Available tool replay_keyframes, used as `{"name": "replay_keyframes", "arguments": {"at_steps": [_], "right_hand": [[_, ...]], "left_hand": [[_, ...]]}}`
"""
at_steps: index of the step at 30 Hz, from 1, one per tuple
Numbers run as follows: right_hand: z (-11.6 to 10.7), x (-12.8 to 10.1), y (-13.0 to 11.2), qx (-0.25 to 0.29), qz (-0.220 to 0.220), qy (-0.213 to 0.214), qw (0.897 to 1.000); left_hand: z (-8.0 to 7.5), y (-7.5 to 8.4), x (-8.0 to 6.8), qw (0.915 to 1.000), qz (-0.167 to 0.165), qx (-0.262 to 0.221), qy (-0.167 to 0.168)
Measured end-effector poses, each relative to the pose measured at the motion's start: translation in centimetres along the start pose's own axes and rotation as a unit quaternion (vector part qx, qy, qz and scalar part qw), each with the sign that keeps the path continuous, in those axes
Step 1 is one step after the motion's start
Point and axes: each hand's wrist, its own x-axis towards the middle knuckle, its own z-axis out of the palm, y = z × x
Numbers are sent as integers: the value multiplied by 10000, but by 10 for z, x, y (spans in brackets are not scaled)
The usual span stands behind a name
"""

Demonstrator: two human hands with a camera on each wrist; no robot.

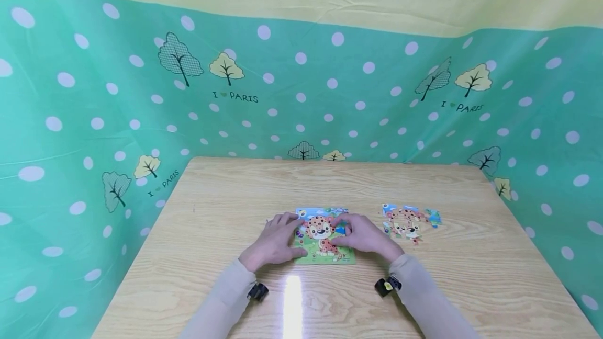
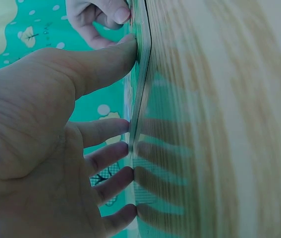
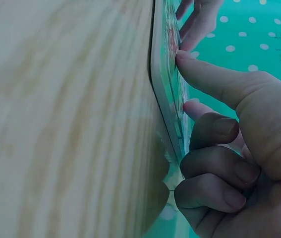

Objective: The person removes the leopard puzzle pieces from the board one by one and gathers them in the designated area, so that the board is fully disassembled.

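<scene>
A jigsaw puzzle board [image 1: 325, 258] with a spotted leopard cub picture lies flat on the table between both hands. At its left side is my left hand [image 1: 274, 242], the thumb on the lower left of the board and the other fingers spread near its upper left edge. In the left wrist view, those fingertips [image 2: 116, 177] come down at the board's edge and the tabletop. From the right, my right hand [image 1: 365, 233] touches the picture with thumb and forefinger held apart. Its other fingers [image 3: 219, 171] are curled in beside the board, as the right wrist view shows.
Right of the board lies a loose group of puzzle pieces [image 1: 406, 223] with another leopard face, and a blue-green piece [image 1: 433, 217] at its right end. The wooden table [image 1: 235, 187] backs onto a green dotted curtain [image 1: 301, 77]. Dark wrist straps sit on both sleeves.
</scene>
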Motion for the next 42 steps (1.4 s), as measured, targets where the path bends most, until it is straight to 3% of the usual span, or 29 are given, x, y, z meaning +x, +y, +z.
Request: {"name": "replay_keyframes", "arguments": {"at_steps": [9, 16, 32, 42], "right_hand": [[0, 4, -5, -21, 347, -82, 9994], [-1, 5, -8, 40, 354, -13, 9994], [-9, 2, -9, -136, 104, 678, 9976], [-11, -2, 9, 51, -358, 7, 9993]], "left_hand": [[0, -1, 0, 10000, 8, -11, -10], [1, -1, 0, 10000, 12, -26, -16], [1, 0, 1, 10000, 24, -44, -12], [0, 0, 0, 9999, 21, -113, -18]]}}
